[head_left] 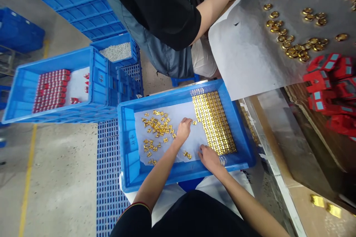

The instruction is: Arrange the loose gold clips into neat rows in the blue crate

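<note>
A blue plastic tray (178, 182) lies across my lap, lined with white paper. Tight rows of small gold metal pieces (215, 124) fill its right end, and a loose heap of the same pieces (158, 125) is scattered over the left half. My left hand (184, 129) is over the middle, fingers pinched at a single gold piece (194, 122) beside the rows. By the lower left edge of the rows rests my right hand (210, 159), its fingers slightly curled and apart, with nothing visible in them. A few pieces (187, 154) lie between my hands.
Another person's arm (213, 9) reaches over the bench ahead. White paper (244, 63) there bears gold rings (294, 50); red parts (330, 89) are piled at right. Stacked blue crates (55, 107) stand left, the top one with red pieces. A smaller blue bin (126, 60) holds whitish bits.
</note>
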Motion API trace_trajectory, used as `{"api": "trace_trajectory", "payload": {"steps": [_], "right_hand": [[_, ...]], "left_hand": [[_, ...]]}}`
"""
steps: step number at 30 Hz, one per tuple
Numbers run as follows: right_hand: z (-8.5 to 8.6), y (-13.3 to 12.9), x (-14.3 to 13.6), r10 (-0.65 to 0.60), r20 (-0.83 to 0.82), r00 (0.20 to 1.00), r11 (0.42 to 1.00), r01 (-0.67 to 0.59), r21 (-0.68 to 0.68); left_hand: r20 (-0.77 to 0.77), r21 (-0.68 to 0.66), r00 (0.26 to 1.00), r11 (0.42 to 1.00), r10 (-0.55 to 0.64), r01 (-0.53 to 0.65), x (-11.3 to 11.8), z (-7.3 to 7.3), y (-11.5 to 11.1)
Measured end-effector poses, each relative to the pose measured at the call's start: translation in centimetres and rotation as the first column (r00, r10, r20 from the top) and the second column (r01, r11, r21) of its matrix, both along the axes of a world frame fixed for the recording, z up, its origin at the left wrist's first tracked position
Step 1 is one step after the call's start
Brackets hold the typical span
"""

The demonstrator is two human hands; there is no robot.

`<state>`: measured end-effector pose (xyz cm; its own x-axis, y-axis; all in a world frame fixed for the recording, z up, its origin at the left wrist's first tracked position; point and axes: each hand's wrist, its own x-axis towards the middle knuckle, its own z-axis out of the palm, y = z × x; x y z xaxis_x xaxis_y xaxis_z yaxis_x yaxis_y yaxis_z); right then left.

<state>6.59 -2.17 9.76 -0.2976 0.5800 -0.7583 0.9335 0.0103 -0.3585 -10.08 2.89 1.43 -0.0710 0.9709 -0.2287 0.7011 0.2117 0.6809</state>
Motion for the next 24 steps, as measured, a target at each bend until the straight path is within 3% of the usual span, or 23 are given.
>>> {"api": "trace_trajectory", "payload": {"steps": [5,14,20,24], "right_hand": [[0.3,-0.1,0.2,0.098,0.071,0.993,0.995,-0.099,0.012],[-0.2,0.1,0.6,0.154,0.111,0.982,0.988,-0.149,-0.05],[-1.2,0.3,0.1,0.146,0.077,0.986,0.985,-0.138,-0.099],[-2.3,0.1,-0.2,0.068,0.031,0.997,0.993,-0.064,-0.096]], "left_hand": [[0.009,-0.023,0.997,0.997,-0.076,0.076,0.2,-0.5,-1.4],[-0.1,-0.044,0.984,0.988,-0.149,0.145,1.8,-0.8,-0.7],[-0.063,-0.004,0.988,0.99,-0.144,0.144,3.2,-0.8,0.0],[0.002,-0.011,0.995,0.995,-0.096,0.096,2.7,-0.5,-0.4]]}}
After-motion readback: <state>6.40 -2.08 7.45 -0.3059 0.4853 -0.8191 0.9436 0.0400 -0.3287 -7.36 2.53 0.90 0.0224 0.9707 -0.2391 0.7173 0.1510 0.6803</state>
